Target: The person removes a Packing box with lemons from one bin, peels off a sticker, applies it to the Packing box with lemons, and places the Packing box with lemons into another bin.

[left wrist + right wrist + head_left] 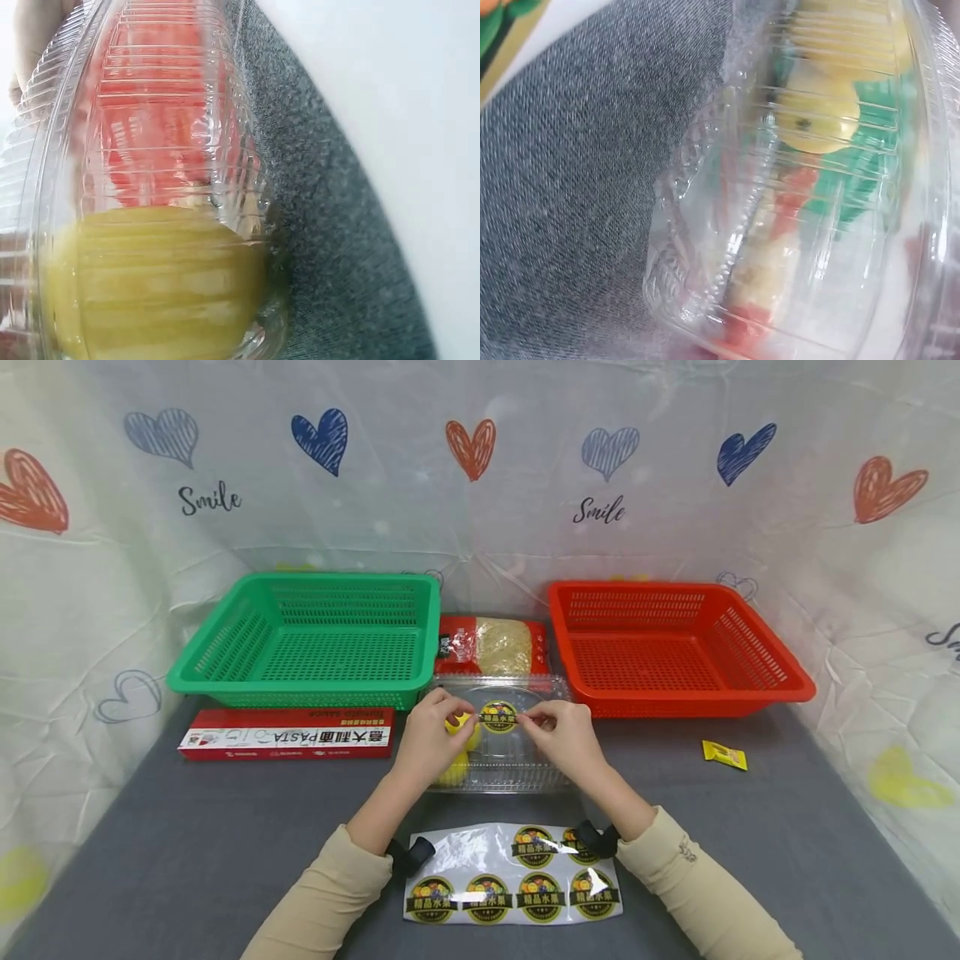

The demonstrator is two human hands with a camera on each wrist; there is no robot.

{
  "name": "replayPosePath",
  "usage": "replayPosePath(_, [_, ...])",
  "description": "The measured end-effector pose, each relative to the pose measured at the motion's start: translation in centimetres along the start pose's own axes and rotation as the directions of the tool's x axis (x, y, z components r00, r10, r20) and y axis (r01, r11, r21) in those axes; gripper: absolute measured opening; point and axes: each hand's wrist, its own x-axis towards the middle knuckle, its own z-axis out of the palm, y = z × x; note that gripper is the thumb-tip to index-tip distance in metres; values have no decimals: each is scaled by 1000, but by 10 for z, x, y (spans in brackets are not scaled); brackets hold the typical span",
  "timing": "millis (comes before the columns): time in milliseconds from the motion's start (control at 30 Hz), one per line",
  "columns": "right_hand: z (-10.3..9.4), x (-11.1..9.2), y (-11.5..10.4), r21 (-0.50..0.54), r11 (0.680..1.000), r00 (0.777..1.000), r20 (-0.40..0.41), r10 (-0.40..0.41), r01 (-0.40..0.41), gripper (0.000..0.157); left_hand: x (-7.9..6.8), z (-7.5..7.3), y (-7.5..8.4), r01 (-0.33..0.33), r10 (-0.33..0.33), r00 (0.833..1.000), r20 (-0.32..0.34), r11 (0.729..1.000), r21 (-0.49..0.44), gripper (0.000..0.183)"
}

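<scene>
A round black-and-gold fruit sticker [498,717] is stretched between both hands over the lid of a clear plastic clamshell box [517,770]. My left hand [429,735] pinches its left end between thumb and fingertips. The right end is pinched by my right hand [568,737]. Yellow fruits [453,771] lie in the left part of the box, which is closed. Through the ribbed side wall, the left wrist view has one yellow fruit [150,285] up close. Fruit [817,120] also shows through the box in the right wrist view.
A sheet of similar stickers [457,862] lies in front of the box. Behind stand a green basket [337,687] and a red basket [675,700], with a red noodle bag [504,645] between them. A red pasta box [285,733] lies left, a small yellow packet [724,755] right.
</scene>
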Motion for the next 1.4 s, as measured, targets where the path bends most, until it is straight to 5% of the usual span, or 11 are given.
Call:
replayPosePath(233, [-3, -2, 4, 144, 990, 1000, -9, 4, -2, 8, -1, 1, -4, -4, -4, 999, -52, 988, -157, 6])
replayPosePath(533, [-16, -7, 4, 348, 936, 997, -23, 69, -56, 13, -4, -5, -6, 16, -68, 983, -171, 958, -286, 12])
replayPosePath(867, [-48, -21, -20, 366, 923, 986, -62, 153, -121, 12, -12, -18, -5, 151, -206, 973, -107, 912, -381, 19])
replayPosePath(1400, [-58, -31, 39, 401, 897, 963, -104, 249, -188, 18, -22, -21, -10, 248, -273, 962, -22, 903, -350, 33])
